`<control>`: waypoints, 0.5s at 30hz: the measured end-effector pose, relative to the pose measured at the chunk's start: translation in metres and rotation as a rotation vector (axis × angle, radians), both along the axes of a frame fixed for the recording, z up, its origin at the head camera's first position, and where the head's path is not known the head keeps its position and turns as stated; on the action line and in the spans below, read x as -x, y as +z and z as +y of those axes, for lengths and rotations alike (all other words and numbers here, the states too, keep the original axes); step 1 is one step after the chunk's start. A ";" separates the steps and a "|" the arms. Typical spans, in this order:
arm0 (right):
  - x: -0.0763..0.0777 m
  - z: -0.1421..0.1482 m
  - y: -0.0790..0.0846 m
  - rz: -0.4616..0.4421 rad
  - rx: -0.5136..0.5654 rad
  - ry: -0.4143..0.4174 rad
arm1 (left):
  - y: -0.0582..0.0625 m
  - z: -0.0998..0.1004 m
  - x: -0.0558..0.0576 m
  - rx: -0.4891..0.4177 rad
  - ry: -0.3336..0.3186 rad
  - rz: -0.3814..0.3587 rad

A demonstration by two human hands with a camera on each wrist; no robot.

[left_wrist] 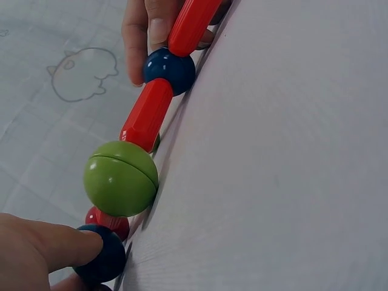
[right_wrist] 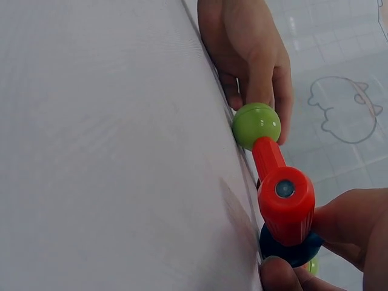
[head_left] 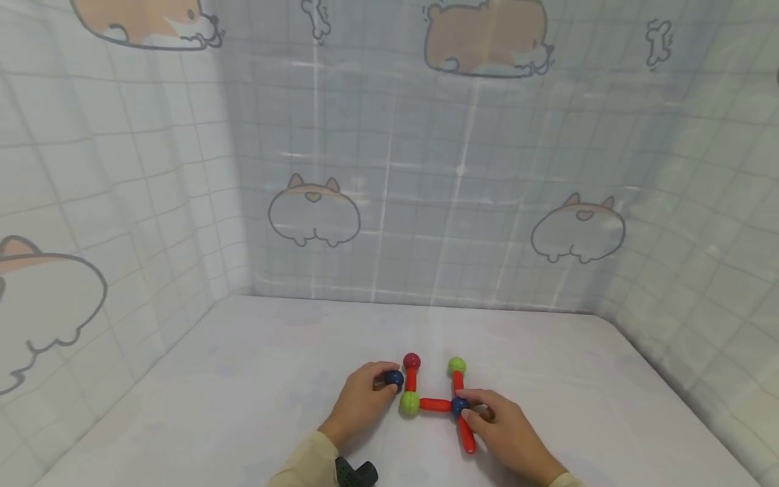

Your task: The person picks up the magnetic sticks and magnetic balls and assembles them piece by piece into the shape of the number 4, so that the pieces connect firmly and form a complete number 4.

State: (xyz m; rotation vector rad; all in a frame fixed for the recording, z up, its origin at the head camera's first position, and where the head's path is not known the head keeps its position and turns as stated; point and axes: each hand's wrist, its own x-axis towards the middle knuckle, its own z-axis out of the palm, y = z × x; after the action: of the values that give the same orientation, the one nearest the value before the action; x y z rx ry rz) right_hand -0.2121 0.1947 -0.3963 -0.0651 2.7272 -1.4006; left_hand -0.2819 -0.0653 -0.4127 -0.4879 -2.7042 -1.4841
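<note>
My left hand pinches a dark blue ball between thumb and fingers. Just right of it stands a red rod joining a dark red ball to a green ball; whether the blue ball touches it I cannot tell. From the green ball a second red rod runs to another blue ball, gripped by my right hand. This ball also bears a rod with a green ball at its far end, and a near rod whose round metal-grey tip is bare.
All pieces lie on a white tabletop. A pale gridded cloth with dog drawings closes in the back and both sides. Below the left sleeve a black wrist device shows.
</note>
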 end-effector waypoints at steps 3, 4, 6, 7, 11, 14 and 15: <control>0.000 0.000 -0.001 0.013 -0.013 0.001 | 0.001 0.000 -0.001 0.000 0.004 -0.002; 0.000 0.000 -0.001 0.017 -0.014 0.002 | 0.001 0.000 -0.001 -0.001 0.008 -0.005; 0.000 0.000 -0.002 0.018 -0.022 -0.001 | 0.000 0.001 -0.001 -0.001 0.015 -0.011; 0.000 0.001 -0.002 0.017 -0.026 -0.004 | 0.000 0.001 -0.001 -0.008 0.015 -0.014; 0.001 0.001 -0.001 0.011 -0.030 -0.007 | 0.000 0.001 -0.002 -0.037 0.042 -0.030; 0.002 0.003 0.000 0.004 -0.033 0.004 | 0.001 0.002 -0.004 -0.062 0.079 -0.037; 0.002 0.004 0.000 0.001 -0.033 0.011 | 0.002 0.003 -0.005 -0.070 0.098 -0.035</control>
State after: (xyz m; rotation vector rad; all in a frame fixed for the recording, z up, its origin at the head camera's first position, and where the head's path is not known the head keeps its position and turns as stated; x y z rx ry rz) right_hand -0.2145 0.1991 -0.3966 -0.0786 2.7458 -1.3530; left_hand -0.2771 -0.0624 -0.4107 -0.3246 -2.6492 -1.5693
